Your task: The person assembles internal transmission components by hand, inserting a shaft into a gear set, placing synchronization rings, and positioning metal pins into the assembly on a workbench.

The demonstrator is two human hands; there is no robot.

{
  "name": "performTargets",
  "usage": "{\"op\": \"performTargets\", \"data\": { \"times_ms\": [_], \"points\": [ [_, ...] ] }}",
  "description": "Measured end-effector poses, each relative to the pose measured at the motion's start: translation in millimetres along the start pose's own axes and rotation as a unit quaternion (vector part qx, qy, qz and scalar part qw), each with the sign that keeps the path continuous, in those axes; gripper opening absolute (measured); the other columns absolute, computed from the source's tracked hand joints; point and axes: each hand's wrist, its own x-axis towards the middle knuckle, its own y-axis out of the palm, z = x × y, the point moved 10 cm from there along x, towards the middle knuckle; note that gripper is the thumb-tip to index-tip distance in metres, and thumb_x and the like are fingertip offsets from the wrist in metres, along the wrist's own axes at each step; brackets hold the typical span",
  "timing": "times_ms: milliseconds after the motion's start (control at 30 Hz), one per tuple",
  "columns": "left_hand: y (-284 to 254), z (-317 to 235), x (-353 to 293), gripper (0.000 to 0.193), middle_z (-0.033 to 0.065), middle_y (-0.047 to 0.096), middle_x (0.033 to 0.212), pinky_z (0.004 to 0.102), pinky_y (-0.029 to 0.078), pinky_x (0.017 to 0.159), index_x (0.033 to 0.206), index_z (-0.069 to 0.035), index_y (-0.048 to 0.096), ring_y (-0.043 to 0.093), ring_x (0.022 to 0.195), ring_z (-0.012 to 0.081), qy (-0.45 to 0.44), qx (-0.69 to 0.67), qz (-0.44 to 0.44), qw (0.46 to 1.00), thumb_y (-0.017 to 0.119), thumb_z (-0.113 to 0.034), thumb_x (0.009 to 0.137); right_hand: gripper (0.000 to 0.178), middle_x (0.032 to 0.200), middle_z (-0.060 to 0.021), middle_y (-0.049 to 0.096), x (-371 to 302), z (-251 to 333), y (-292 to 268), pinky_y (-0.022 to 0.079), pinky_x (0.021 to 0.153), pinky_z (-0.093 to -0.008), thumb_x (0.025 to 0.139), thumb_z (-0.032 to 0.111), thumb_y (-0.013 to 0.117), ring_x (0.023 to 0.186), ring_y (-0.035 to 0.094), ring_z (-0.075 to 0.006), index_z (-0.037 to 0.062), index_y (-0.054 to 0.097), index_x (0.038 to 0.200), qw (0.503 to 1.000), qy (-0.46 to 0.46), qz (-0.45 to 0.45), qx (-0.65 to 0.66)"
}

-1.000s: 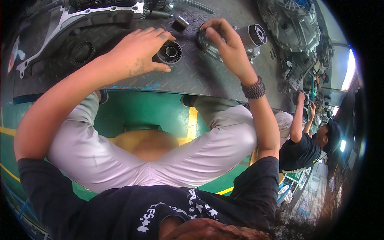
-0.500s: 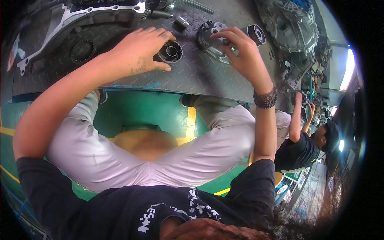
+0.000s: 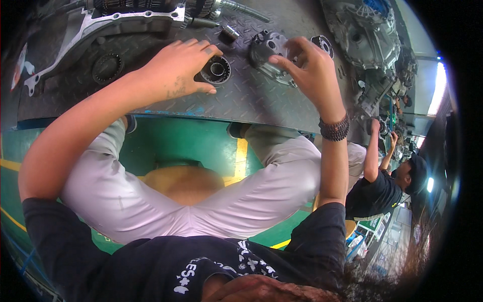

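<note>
Head view looking down at my bench: my left hand [image 3: 183,68] lies over a ringed bearing-like steel part [image 3: 217,70] in the upper middle of the frame, thumb and fingers curled loosely about its left side and touching it, the part sitting flat on the dark checker-plate bench [image 3: 241,103]. My right hand [image 3: 307,68], just to the right of it, has its fingers closed on a grey cast housing piece [image 3: 269,50], the fingertips pinching its near edge — the piece looks tipped slightly on the plate, though I cannot tell whether it is lifted clear. A small steel sleeve [image 3: 230,32] stands above and between the two, and a large aluminium gearbox casing [image 3: 100,30] fills the upper left. A round black-and-white part [image 3: 323,44] peeks out behind my right fingers. At the right edge another person [image 3: 387,183] in a dark shirt reaches up at their own bench. I judge I am at the step of pairing these two parts, one steadied, one being turned to the right face. The next move, as I see it, calls for a firm grip on the ringed part and the housing's bore lined up square with it — neither tilted.
</note>
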Motion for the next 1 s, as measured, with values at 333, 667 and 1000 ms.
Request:
{"op": "performTargets", "data": {
  "times_ms": [333,667,1000],
  "points": [
    [-1.9,-3.4,2.0,0.075,0.0132,0.059,0.138,0.0459,0.043,0.114,0.146,-0.013,0.052,0.054,0.131,0.0341,0.0,0.001,0.005,1.0,0.082,-0.042,0.083,0.027,0.092,-0.011,0.07,-0.1,-14.7,14.4,0.053,0.071,-0.0362,0.09,0.02,0.08,0.075,0.065,-0.0266,0.0042,0.071,0.109,1.0,0.006,0.03,-0.005],
    [-0.5,-2.9,3.6,0.074,0.0122,0.06,0.136,0.0458,0.043,0.113,0.145,-0.013,0.052,0.055,0.131,0.0329,0.01,0.008,-0.011,1.0,0.082,-0.043,0.084,0.026,0.093,-0.0111,0.069,0.4,-6.7,10.7,0.052,0.07,-0.0365,0.089,0.02,0.08,0.072,0.064,-0.0256,0.0026,0.07,0.106,0.995,-0.068,0.024,0.073],
    [2.1,-3.9,3.4,0.075,0.0131,0.058,0.138,0.0471,0.043,0.114,0.146,-0.012,0.05,0.053,0.133,0.0339,0.007,-0.002,0.009,1.0,0.081,-0.042,0.085,0.022,0.09,-0.0146,0.069,-1.8,4.4,9.3,0.052,0.071,-0.0404,0.091,0.02,0.078,0.078,0.065,-0.0336,0.0016,0.067,0.098,0.995,-0.08,0.005,0.059]
  ]
}}
